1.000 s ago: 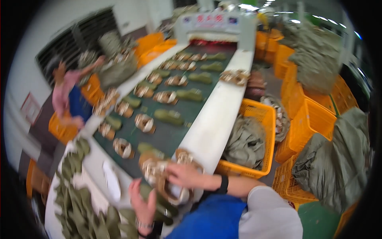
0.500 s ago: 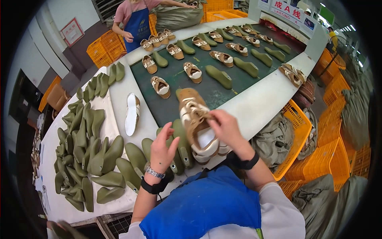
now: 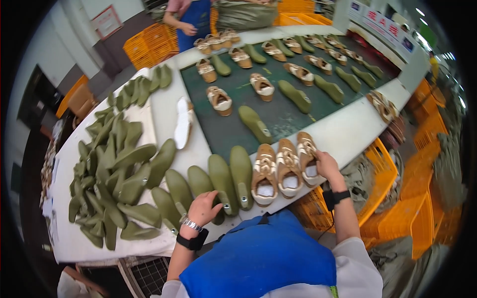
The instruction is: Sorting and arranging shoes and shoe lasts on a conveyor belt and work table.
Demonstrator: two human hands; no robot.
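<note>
Pale wall point(image 3: 131, 10) and orange crates point(image 3: 149, 47) are behind the far edge of the white table point(image 3: 194, 153). At the left side of this table lies a big heap of green shoe moulds point(image 3: 107, 174). To the right of the heap, one shoe point(image 3: 183, 124) lies on its side, showing its white sole. Along the near edge, a row of moulds point(image 3: 241, 171) begins, and my left hand point(image 3: 202, 209) is there, loosely open, over the lower end of one; I cannot tell whether it grips. Beyond is the dark green belt point(image 3: 216, 131), with more shoes and moulds. Next to the row, three brown-and-white shoes point(image 3: 265, 171) stand side by side at the near edge. My right hand point(image 3: 328, 168), with fingers bent, touches the right side of the rightmost shoe; whether it holds it, I cannot tell.
</note>
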